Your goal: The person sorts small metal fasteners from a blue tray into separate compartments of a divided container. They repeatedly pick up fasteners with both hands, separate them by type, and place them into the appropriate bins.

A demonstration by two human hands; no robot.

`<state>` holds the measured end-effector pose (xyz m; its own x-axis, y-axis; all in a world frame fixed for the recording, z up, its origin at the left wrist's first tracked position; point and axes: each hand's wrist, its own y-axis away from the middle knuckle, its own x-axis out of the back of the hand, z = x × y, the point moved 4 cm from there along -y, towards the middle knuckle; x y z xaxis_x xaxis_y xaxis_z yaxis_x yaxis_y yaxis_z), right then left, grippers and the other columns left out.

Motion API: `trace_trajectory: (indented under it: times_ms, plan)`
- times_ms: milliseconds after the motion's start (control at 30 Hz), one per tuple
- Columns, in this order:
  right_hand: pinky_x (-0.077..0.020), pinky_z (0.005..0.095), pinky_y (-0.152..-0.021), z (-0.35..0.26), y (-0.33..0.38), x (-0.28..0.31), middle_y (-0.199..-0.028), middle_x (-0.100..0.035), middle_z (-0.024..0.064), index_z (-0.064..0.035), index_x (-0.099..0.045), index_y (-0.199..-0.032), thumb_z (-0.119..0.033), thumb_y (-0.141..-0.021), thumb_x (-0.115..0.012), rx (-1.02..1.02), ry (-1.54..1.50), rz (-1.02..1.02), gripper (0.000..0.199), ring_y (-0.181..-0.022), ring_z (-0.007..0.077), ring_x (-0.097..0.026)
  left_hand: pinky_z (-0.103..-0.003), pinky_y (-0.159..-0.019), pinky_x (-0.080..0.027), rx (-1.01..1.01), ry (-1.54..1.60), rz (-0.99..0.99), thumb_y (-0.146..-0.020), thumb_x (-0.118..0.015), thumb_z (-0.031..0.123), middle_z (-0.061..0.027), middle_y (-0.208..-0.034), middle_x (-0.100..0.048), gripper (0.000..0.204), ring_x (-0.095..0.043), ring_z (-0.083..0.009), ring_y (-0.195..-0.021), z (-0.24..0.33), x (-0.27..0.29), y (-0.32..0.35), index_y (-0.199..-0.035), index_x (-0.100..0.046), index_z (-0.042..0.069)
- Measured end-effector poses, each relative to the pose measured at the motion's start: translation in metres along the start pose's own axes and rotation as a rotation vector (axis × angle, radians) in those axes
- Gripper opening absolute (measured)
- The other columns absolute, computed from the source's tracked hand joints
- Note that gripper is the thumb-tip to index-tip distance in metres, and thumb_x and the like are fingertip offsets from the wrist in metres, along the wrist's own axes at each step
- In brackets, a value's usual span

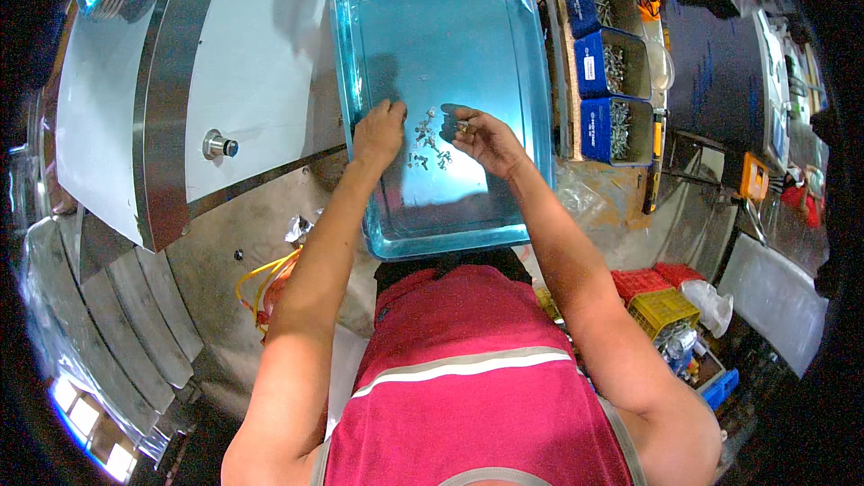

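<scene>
A large shallow tray with a shiny blue surface (432, 36) lies before me, long side away from my body. A loose cluster of small metal fasteners (427, 133) is spread near its middle. My right hand (490, 144) is just right of the cluster, thumb and fingers pinching a small metal fastener (464, 126); its exact kind is too small to tell. My left hand (379, 133) is over the tray's left part, its fingers curled together. Whatever may be in those fingers is hidden.
Three blue bins (591, 63) of metal fasteners stand along the tray's right side. A white panel (243, 54) with a round metal fitting (220, 146) is on the left. Red and yellow crates (663, 310) sit at the lower right, and a yellow hose (261, 274) at the lower left.
</scene>
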<state>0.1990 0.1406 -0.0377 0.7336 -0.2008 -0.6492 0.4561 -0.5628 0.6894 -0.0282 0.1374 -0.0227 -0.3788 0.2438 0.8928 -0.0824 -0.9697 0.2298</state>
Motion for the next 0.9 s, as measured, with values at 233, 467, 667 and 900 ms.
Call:
trace_trajectory:
  times_ms: [233, 467, 667, 900]
  plan:
    - [-0.0617, 0.0374, -0.079, 0.001, -0.006, -0.001, -0.091, -0.069, 0.0097, -0.0006, -0.063, -0.117, -0.009, -0.093, -0.055, -0.008, -0.081, -0.194, 0.026, -0.081, 0.0210, -0.069, -0.038, -0.066, -0.050, 0.360, 1.494, -0.113, -0.096, -0.051, 0.022, -0.0112, -0.088, -0.064, 0.018, -0.064, -0.0268, -0.079, -0.019, -0.021, -0.007, -0.093, -0.061, 0.008]
    - [-0.0602, 0.0319, -0.072, -0.008, 0.020, -0.014, -0.093, -0.069, 0.0075, -0.0005, -0.062, -0.115, -0.011, -0.098, -0.056, 0.060, 0.138, 0.034, 0.021, -0.076, 0.0167, -0.067, -0.030, -0.058, -0.044, 0.481, 1.909, -0.082, -0.099, -0.056, 0.032, -0.0059, -0.081, -0.063, 0.026, -0.055, -0.0158, -0.067, -0.004, -0.010, -0.005, -0.097, -0.068, 0.009]
    - [-0.0470, 0.0237, -0.061, -0.047, 0.094, -0.030, -0.089, -0.067, 0.0031, -0.0027, -0.068, -0.111, -0.023, -0.097, -0.067, 0.294, 0.618, 0.166, 0.025, -0.072, 0.0093, -0.059, -0.043, -0.080, -0.054, 0.189, 0.550, 0.068, -0.090, -0.072, 0.034, -0.0176, -0.093, -0.073, 0.035, -0.070, -0.0326, -0.086, 0.022, 0.012, -0.021, -0.097, -0.074, -0.001]
    - [-0.0399, 0.0190, -0.063, -0.139, 0.219, -0.020, -0.081, -0.062, -0.0053, -0.0014, -0.072, -0.100, -0.017, -0.095, -0.072, 0.986, 0.891, 0.703, 0.016, -0.072, 0.0022, -0.050, -0.050, -0.083, -0.052, 0.144, 0.173, 0.035, -0.083, -0.073, 0.032, -0.0199, -0.097, -0.069, 0.033, -0.066, -0.0401, -0.095, 0.042, -0.006, -0.026, -0.096, -0.072, 0.002]
